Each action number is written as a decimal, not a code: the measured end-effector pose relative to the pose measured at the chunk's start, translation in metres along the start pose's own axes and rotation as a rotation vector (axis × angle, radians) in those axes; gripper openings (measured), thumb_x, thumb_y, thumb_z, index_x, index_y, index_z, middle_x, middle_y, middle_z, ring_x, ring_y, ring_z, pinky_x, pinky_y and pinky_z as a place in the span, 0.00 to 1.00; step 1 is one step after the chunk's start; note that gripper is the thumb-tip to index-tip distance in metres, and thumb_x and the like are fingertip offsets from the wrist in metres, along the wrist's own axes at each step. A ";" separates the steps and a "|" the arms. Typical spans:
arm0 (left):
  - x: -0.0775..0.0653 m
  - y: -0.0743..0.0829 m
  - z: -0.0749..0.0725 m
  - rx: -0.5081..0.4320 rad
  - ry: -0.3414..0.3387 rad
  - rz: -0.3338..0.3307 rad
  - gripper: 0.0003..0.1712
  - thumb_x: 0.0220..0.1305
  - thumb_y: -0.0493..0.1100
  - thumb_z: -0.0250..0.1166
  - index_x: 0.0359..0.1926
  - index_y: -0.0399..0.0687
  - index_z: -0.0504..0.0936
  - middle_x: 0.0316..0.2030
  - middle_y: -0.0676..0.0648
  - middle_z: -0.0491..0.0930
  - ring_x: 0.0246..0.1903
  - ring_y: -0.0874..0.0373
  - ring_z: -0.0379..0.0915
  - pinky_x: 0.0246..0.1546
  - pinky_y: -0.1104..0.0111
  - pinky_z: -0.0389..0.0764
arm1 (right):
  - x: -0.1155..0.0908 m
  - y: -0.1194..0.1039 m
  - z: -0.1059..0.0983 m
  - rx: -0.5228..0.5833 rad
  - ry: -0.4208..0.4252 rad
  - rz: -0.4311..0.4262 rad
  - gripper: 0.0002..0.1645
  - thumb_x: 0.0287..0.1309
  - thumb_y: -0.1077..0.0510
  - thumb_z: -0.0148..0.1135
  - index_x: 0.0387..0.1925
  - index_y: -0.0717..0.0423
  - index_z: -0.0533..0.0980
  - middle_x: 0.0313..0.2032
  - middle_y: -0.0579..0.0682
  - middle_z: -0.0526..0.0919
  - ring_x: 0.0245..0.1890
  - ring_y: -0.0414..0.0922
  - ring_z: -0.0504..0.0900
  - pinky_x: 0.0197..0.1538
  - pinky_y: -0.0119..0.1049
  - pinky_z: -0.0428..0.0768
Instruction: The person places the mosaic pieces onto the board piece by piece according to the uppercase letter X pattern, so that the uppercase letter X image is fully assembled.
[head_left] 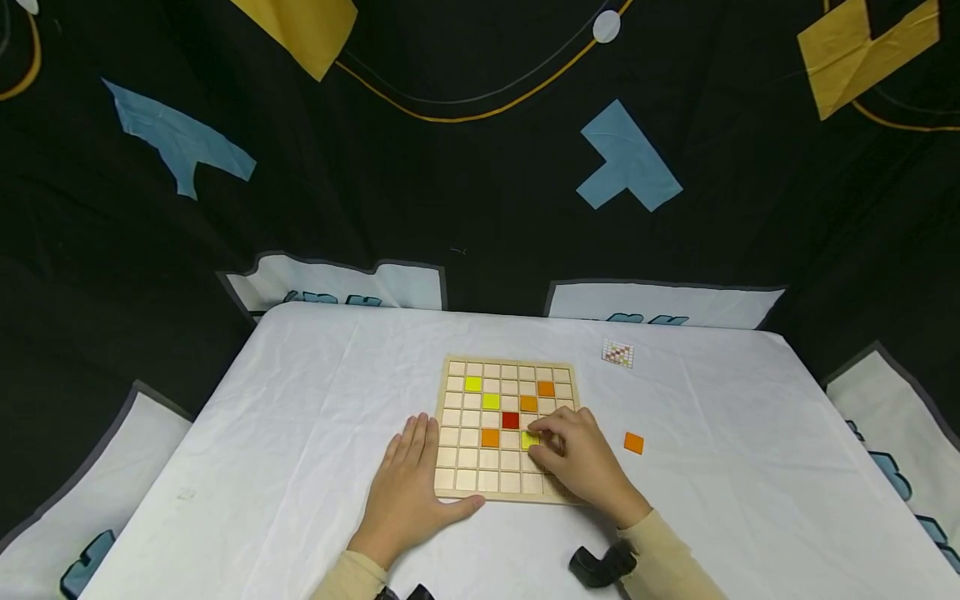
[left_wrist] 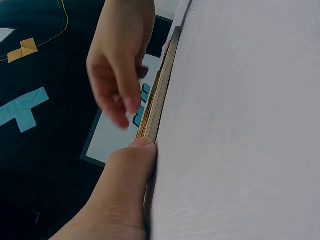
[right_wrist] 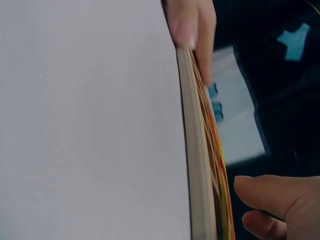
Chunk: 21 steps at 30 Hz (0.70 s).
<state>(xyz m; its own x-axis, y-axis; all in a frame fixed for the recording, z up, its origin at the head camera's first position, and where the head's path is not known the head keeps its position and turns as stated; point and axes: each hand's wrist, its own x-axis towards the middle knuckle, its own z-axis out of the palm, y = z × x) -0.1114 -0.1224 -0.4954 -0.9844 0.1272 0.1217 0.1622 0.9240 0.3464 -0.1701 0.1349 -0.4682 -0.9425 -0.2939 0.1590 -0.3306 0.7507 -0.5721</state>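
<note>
A wooden grid board (head_left: pixel 465 480) lies flat on the table, with yellow, orange and red square tiles in several of its cells. My left hand (head_left: pixel 408 492) steadies the board's near left corner, fingers straight along the left edge. Its thumb (left_wrist: pixel 131 162) touches the near edge. Over the right part of the board hovers my right hand (head_left: pixel 581 458), thumb and fingers bent and apart around a yellow tile (head_left: pixel 529 440) that sits in a cell. In the right wrist view, nothing shows between the right thumb (right_wrist: pixel 265 192) and finger.
A loose orange tile (head_left: pixel 633 442) lies on the white tablecloth (head_left: pixel 750 467) to the right of the board. Farther back is a small card (head_left: pixel 618 353) printed with a coloured grid. A dark curtain (head_left: pixel 510 208) hangs behind the table.
</note>
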 end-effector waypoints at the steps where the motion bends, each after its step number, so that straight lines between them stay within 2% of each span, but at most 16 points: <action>1: 0.000 0.000 0.000 -0.002 0.000 -0.002 0.74 0.45 0.85 0.59 0.76 0.35 0.52 0.77 0.38 0.50 0.78 0.44 0.43 0.78 0.52 0.49 | -0.002 0.004 -0.004 0.001 0.003 0.014 0.14 0.54 0.52 0.74 0.44 0.43 0.85 0.35 0.36 0.80 0.35 0.39 0.63 0.36 0.32 0.63; 7: 0.000 -0.001 0.002 -0.001 0.007 0.001 0.74 0.45 0.85 0.59 0.76 0.35 0.52 0.77 0.38 0.50 0.78 0.44 0.43 0.77 0.52 0.49 | -0.016 0.036 -0.028 -0.052 0.040 0.103 0.18 0.55 0.53 0.73 0.49 0.47 0.83 0.38 0.42 0.81 0.39 0.41 0.68 0.39 0.35 0.66; 14: 0.000 -0.002 0.002 0.007 0.011 0.009 0.74 0.46 0.85 0.58 0.76 0.34 0.52 0.77 0.37 0.50 0.78 0.44 0.42 0.77 0.51 0.50 | -0.028 0.072 -0.052 -0.138 0.106 0.180 0.21 0.58 0.53 0.70 0.53 0.52 0.81 0.44 0.51 0.83 0.45 0.49 0.73 0.44 0.42 0.72; 21: 0.000 0.000 0.001 0.001 0.004 0.005 0.74 0.46 0.85 0.58 0.76 0.35 0.52 0.77 0.38 0.50 0.78 0.44 0.42 0.77 0.51 0.49 | -0.039 0.091 -0.064 -0.156 0.093 0.239 0.21 0.64 0.54 0.62 0.57 0.57 0.79 0.47 0.54 0.83 0.50 0.55 0.75 0.46 0.49 0.74</action>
<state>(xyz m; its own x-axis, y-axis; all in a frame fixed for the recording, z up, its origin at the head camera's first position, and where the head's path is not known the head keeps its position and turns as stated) -0.1116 -0.1223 -0.4970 -0.9832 0.1308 0.1271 0.1674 0.9236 0.3448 -0.1663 0.2529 -0.4747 -0.9925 -0.0482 0.1120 -0.0958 0.8762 -0.4724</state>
